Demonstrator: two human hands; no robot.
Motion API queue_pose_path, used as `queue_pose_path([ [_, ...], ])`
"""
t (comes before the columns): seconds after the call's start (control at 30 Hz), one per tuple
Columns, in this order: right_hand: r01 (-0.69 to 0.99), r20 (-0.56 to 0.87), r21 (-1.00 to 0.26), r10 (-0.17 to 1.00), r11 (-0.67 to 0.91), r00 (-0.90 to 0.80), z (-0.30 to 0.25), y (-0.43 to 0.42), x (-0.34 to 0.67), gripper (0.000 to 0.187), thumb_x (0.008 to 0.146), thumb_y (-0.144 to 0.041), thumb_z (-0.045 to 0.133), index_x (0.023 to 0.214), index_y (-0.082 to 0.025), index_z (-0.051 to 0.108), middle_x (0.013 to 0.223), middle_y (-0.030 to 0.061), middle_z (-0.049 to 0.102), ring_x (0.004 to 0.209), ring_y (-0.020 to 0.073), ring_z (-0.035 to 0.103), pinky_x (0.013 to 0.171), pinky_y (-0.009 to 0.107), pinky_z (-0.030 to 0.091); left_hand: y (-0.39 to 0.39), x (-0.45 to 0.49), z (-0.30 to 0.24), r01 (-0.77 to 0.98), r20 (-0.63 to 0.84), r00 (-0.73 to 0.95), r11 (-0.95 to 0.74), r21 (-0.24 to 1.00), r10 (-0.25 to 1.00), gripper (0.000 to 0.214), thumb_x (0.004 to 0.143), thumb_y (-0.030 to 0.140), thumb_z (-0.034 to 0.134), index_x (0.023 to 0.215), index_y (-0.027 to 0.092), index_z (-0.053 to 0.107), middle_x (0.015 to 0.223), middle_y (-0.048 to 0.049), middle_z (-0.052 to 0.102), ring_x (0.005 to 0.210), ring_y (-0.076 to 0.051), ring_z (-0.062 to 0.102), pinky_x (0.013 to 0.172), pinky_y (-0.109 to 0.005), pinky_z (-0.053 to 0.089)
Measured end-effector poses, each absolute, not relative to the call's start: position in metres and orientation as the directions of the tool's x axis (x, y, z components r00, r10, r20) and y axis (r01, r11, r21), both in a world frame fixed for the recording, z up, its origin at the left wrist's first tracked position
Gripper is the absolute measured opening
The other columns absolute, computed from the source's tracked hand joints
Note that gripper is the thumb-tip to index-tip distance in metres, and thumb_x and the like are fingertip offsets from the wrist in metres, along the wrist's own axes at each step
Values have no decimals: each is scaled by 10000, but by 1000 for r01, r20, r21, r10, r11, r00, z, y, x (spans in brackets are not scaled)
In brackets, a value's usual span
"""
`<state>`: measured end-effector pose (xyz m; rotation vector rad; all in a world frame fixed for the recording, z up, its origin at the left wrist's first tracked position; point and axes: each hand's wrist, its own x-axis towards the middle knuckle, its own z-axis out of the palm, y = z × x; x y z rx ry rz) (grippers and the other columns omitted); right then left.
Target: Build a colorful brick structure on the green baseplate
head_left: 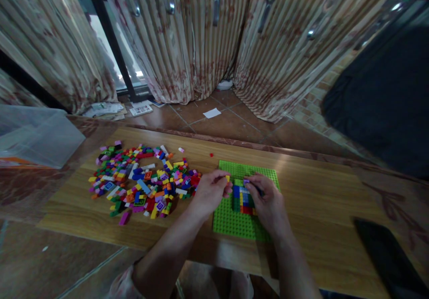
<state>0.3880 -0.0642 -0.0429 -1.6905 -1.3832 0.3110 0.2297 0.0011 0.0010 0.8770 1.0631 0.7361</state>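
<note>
Over the left part of the green baseplate [231, 227], my left hand [214, 189] is closed with a small yellow brick [227, 178] pinched at its fingertips. My right hand [266, 196] is closed over the plate's middle, its fingertips gripping a small purple brick [246, 181]. Below that purple brick lies a block of joined bricks [241, 198] in blue, green, white, yellow and red, fixed on the plate. My right hand and fingers hide its right side.
A wide pile of loose bricks [140, 183] covers the left of the wooden board [321, 209]. One red piece [211, 155] lies apart behind the plate. A clear plastic bin [40, 133] stands at far left, and a dark flat object [385, 254] lies at the right front.
</note>
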Motion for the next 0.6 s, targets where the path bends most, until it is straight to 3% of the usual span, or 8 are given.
queue_pose_path([
  [0.2,710,342,-703,891,32,298,-44,-65,390,207,896,-394,566,955,-239,691,1009,65,716,1198,255,522,1003,473,429,0,232,-5,-49,-403,341,444,895,849,210,822,63,510,944,117,672,637,0,629,508,-74,560,457,-158,425],
  [0.47,763,447,-640,850,87,278,-42,-61,388,184,880,-366,601,914,-228,717,1004,69,712,1036,228,590,958,448,453,-2,233,-9,58,-413,345,420,906,843,251,835,86,481,985,129,678,656,-2,642,547,-89,580,483,-174,442],
  [0.6,742,428,-668,843,53,326,-42,-61,389,206,859,-407,623,877,-238,741,1010,73,710,1004,231,602,945,452,447,-2,234,-17,89,-385,359,380,921,850,299,838,104,480,1057,134,680,685,-10,649,559,-101,588,492,-193,456],
])
